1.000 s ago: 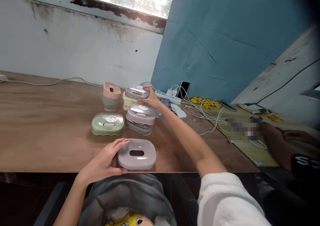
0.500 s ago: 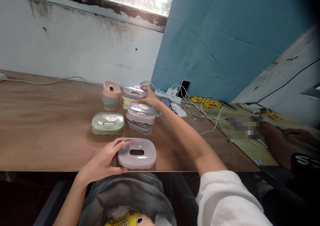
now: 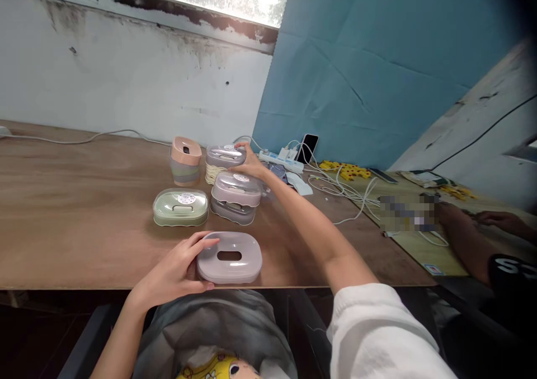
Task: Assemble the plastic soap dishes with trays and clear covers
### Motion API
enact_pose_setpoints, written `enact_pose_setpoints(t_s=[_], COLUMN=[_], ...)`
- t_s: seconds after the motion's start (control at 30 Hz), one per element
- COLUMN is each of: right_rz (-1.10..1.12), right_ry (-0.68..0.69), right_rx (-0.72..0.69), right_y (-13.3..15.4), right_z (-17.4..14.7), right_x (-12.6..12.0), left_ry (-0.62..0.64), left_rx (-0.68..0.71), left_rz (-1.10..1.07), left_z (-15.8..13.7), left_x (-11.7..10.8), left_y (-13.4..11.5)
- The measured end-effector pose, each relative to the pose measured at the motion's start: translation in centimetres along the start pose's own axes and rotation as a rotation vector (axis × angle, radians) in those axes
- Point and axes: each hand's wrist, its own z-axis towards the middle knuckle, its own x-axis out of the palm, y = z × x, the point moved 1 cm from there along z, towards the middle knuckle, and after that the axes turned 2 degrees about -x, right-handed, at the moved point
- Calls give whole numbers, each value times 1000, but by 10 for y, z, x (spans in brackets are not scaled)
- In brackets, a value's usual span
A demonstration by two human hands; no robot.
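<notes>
left hand [image 3: 176,272]: fingers curled on mauve slotted tray [image 3: 229,257] at table [image 3: 84,200] edge | right hand [image 3: 250,164]: fingers clasping purple lid [image 3: 225,155] (atop cream stack [image 3: 213,173])

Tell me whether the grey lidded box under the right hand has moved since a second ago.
Yes: the grey lidded box shifted left, toward the pink-topped stack.

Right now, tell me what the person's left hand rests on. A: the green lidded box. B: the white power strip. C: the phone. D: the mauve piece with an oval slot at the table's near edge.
D: the left hand cups the side of the mauve slotted piece at the near table edge, apart from the green box.
</notes>
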Motion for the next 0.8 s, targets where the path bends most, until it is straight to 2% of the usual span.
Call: enact_pose_setpoints(t_s=[0.23,0.4,0.5,0.63,0.7,0.8], right_rz=[54,152,213,177,75,-58], right_ry=[-164,-209,-157,-3,107,274], right_rx=[3,-19,-54,-131,-174,-224], right_y=[-6,21,58,110,126,134], right_z=[2,10,3,-25,-41,-55], right_x=[-1,-9,0,36,56,78], left_ry=[11,9,7,4,-1,0], left_rx=[-9,-22,-21,23,47,26], left_rz=[0,16,29,45,52,53], left_z=[-1,0,-1,-2,-2,-1], left_x=[1,0,1,2,2,2], left_y=[3,1,3,7,8,7])
